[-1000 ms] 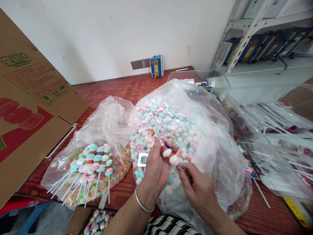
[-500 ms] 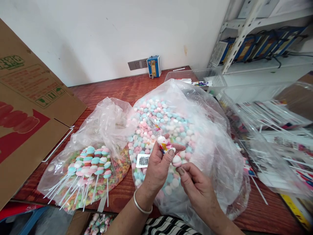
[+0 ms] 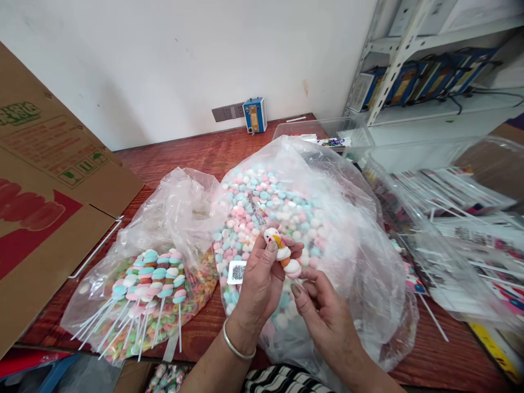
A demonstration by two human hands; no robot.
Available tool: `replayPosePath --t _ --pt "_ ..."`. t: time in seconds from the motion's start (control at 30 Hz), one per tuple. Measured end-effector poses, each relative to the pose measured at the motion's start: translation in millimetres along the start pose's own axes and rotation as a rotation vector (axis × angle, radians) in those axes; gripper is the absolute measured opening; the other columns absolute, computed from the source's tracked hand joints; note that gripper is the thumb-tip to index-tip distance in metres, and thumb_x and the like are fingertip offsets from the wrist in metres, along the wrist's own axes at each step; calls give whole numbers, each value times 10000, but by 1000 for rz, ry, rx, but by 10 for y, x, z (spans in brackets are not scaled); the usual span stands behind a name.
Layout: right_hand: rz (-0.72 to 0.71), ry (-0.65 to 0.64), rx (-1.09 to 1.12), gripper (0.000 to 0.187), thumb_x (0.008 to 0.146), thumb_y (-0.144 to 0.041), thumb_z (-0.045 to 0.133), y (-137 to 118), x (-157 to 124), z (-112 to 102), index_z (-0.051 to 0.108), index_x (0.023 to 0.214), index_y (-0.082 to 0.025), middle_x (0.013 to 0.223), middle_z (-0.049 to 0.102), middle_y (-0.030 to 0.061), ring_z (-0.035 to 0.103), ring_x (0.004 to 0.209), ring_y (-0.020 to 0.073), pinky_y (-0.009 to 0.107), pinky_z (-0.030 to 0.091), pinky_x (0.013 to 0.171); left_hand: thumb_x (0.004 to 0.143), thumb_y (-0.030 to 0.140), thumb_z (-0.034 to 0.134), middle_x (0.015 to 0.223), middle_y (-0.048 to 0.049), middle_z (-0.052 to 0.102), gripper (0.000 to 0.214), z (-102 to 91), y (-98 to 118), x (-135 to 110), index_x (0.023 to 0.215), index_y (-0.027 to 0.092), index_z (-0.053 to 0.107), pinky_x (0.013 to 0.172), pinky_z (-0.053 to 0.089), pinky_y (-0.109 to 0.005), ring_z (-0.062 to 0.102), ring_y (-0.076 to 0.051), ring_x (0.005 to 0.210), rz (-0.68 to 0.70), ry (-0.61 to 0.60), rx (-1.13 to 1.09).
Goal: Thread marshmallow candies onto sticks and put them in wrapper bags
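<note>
Your left hand (image 3: 261,284) is holding one candy skewer (image 3: 283,253) above the marshmallow bag (image 3: 360,248); your right hand (image 3: 327,314) is hovering at its lower end, pinch unclear. Stacked skewers (image 3: 150,277) are lying leftward, apparently threaded; plenty of loose marshmallows (image 3: 262,192) are sitting unthreaded.

The head camera looks forward and down at the nearby table (image 3: 164,157).
</note>
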State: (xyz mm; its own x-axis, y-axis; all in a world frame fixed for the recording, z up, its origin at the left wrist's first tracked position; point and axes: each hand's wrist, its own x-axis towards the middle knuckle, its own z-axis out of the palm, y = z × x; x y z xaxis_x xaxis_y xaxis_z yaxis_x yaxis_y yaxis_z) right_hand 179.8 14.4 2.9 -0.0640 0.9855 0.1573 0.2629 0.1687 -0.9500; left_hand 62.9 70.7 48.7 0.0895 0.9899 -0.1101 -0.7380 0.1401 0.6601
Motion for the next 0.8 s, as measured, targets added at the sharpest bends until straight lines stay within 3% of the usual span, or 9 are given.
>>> replayPosePath --t 0.1,0.23,0.4,0.57,0.8 --pt "-256 116 -334 456 972 -215 473 5 34 -26 347 1405 -142 784 690 41 625 551 148 236 497 519 888 266 614 928 -28 679 147 6 -33 -2 1013 192 596 966 467 -367 677 -185 942 11 25 33" --pt "-456 -15 -525 581 979 -121 395 -45 84 -105 214 1528 -182 1163 707 154 736 762 188 251 575 612 875 272 634 944 -37 698 219 -7 -54 -36 1080 215 585 950 474 -374 680 -195 966 -49 23 63" --pt "-366 -121 -349 602 974 -114 386 -76 71 -136 208 1542 -205 1389 572 131 720 981 184 266 590 803 815 406 683 984 -69 708 268 -49 -21 31 936 169 654 934 483 -398 684 -240 968 -23 78 7" --pt "-377 -147 -333 606 959 -94 391 -24 55 -107 239 1535 -206 1402 563 116 646 1147 197 288 565 896 818 383 689 751 19 643 229 -2 -4 93 909 184 624 893 506 -391 653 -136 673 -65 148 -94" --pt "-391 -146 -413 620 956 -95 380 -35 92 -105 210 1546 -176 1329 621 143 671 1107 211 305 587 856 895 452 572 739 2 592 292 130 -179 -61 845 166 606 842 508 -309 628 -131 726 -66 144 -57"
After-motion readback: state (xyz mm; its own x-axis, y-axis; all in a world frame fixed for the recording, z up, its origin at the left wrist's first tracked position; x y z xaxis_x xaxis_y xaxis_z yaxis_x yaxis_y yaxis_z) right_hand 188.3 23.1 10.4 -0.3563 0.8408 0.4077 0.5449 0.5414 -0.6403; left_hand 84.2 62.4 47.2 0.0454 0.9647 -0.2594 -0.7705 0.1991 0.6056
